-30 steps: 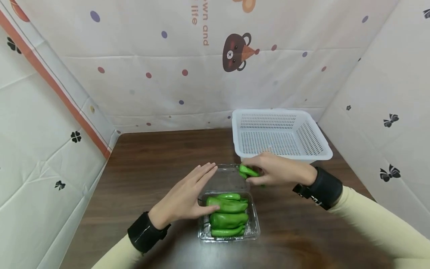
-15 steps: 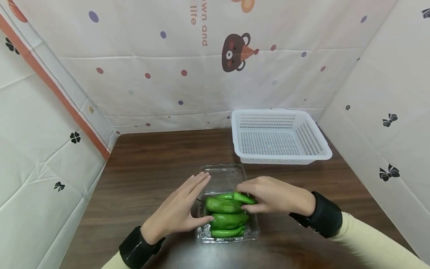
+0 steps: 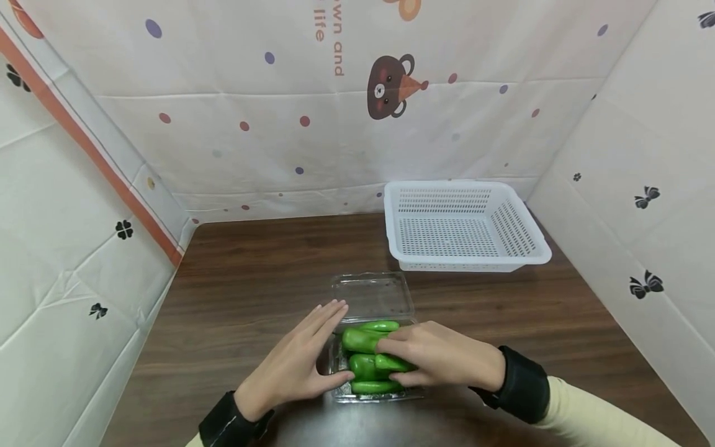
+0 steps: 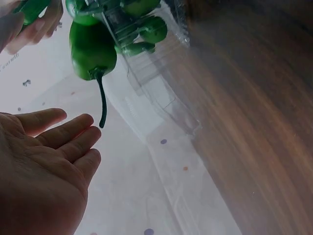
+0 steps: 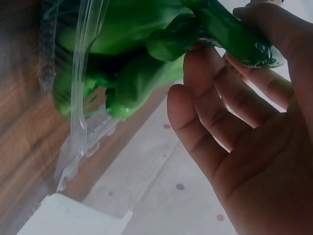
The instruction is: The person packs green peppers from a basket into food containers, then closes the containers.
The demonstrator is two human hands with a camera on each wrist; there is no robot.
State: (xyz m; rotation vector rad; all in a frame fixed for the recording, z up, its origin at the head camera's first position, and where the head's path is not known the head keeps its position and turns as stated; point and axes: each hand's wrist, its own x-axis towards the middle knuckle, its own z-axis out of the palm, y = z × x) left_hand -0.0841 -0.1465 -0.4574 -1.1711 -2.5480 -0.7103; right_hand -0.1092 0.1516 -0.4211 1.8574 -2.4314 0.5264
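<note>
A clear plastic clamshell box (image 3: 373, 399) lies with its lid (image 3: 371, 295) folded back, filled with several green peppers (image 3: 375, 388). Over the box, my right hand (image 3: 444, 355) pinches a green pepper (image 3: 391, 362) between thumb and fingers; the right wrist view shows this pepper (image 5: 237, 36) near the thumb, above the others. My left hand (image 3: 296, 363) has its fingers extended beside the box's left side, thumb near the rim. In the left wrist view, a large pepper (image 4: 93, 51) points its dark stem towards the left fingertips.
A white perforated plastic basket (image 3: 458, 265) stands behind and to the right of the box, near the table's back edge. Printed white sheets (image 3: 268, 149) enclose the brown wooden table (image 3: 251, 261) at the back and sides.
My right hand has carried the pepper from beside the raised lid towards me, down over the peppers in the box. My left hand has drawn slightly back, towards me and to the left.
</note>
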